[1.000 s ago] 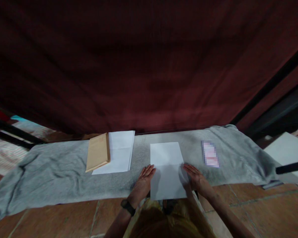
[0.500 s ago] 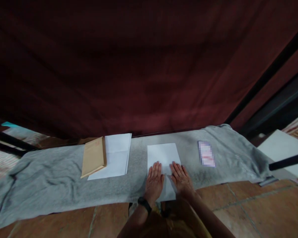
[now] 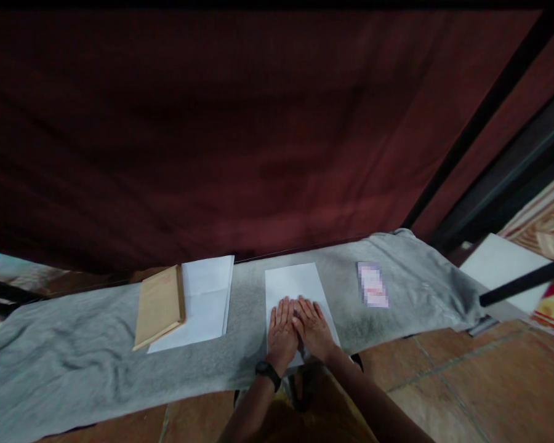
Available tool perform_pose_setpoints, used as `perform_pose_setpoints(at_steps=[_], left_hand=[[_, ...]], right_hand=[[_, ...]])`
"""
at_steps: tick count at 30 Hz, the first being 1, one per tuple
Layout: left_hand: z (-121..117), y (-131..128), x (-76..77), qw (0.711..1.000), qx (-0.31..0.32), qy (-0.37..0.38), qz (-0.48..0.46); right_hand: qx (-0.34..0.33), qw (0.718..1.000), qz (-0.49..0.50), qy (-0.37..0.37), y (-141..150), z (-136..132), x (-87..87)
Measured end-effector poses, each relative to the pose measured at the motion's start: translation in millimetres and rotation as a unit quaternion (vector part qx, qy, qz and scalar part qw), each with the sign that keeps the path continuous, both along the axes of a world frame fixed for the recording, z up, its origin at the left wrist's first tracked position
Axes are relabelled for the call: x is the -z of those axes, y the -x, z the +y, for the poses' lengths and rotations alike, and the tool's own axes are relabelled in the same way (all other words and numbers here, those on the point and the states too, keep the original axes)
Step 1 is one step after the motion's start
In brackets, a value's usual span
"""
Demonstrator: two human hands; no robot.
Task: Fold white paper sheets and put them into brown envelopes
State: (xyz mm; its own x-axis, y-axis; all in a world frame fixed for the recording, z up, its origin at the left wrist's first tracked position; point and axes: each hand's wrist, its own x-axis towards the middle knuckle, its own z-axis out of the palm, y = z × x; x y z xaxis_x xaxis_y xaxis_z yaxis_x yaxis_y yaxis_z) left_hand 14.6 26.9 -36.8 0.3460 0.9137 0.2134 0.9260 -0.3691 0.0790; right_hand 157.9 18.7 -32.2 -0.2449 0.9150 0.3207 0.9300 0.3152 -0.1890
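Observation:
A white sheet of paper (image 3: 294,284) lies on a grey cloth (image 3: 83,344) spread over the floor. My left hand (image 3: 281,332) and my right hand (image 3: 314,329) lie flat side by side on the sheet's near half, fingers stretched out and pressed on the paper. A black band is on my left wrist. The sheet's near edge is hidden under my hands.
To the left on the cloth lie a brown envelope (image 3: 159,304) and a stack of white sheets (image 3: 203,298) beneath it. A small printed slip (image 3: 372,284) lies to the right. A dark red curtain (image 3: 240,135) hangs behind. Terracotta floor tiles (image 3: 480,381) and a white board (image 3: 503,267) are at right.
My hands have moved from the sheet's two side edges inward to its middle, now touching each other. The view has shifted slightly to the right.

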Motion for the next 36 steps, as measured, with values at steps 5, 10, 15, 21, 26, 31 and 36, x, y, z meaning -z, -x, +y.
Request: perform_pose_setpoints(at_steps=[5, 10, 15, 21, 26, 31, 36], left_hand=[[-5.5, 19.4, -2.5, 0.999, -0.039, -0.024, -0.010], [-12.4, 52.4, -2.2, 0.995, -0.088, -0.050, -0.020], [-18.7, 56.5, -4.9, 0.985, -0.147, -0.083, -0.029], [-31.7, -4.6, -9.6, 0.997, -0.040, -0.063, -0.026], [-38.4, -13.3, -5.6, 0.999, -0.015, -0.046, -0.008], [-40.7, 23.4, -3.2, 0.997, -0.057, -0.058, -0.014], [-44.8, 53.0, -1.2, 0.992, -0.104, -0.073, -0.012]], right_hand=[[0.032, 0.999, -0.008, -0.025, -17.5, -8.6, 1.0], [0.079, 0.996, -0.024, -0.037, -51.2, -15.9, 6.1], [0.098, 0.994, -0.030, -0.043, -60.5, -19.9, 11.7], [0.065, 0.997, 0.030, -0.014, -11.0, -19.8, 2.0], [0.012, 0.999, 0.034, -0.030, 0.5, -30.0, 0.9], [0.049, 0.998, -0.007, -0.039, -32.2, -35.2, 5.1], [0.083, 0.996, -0.028, -0.034, -62.5, -41.8, 15.5]])
